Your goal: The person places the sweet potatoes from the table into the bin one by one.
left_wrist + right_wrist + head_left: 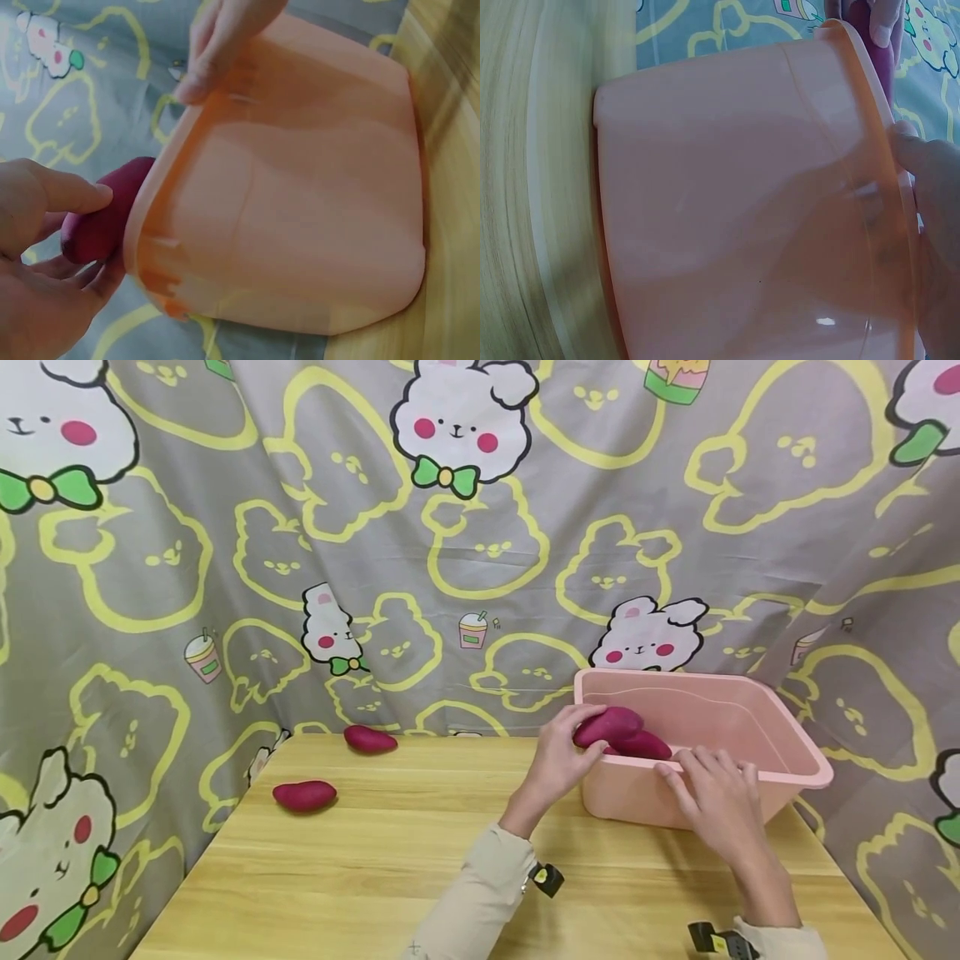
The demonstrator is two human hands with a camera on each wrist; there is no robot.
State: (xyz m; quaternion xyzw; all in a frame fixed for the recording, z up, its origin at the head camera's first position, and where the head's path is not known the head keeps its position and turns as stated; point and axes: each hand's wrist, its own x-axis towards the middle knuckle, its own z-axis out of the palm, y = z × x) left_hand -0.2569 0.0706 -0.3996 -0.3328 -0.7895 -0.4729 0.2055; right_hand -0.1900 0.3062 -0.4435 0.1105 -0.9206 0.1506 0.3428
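In the head view my left hand [558, 753] grips a purple sweet potato [617, 725] above the left front of a pink plastic tub [637, 793]. The thumb lies on its near side. Just to the right, a second sweet potato [648, 745] shows inside the tub, partly covered by the held one. My right hand [720, 797] holds the tub's front rim, fingers over the edge and thumb against the rim. The left wrist view shows the held sweet potato [105, 210] between thumb and fingers, close to the rim. Most of the tub's floor is hidden.
Two more sweet potatoes lie on the wooden table: one [370, 739] at the back edge, another [304, 796] nearer on the left. A patterned grey curtain [420, 577] hangs behind and along both sides. The tub stands at the table's back right.
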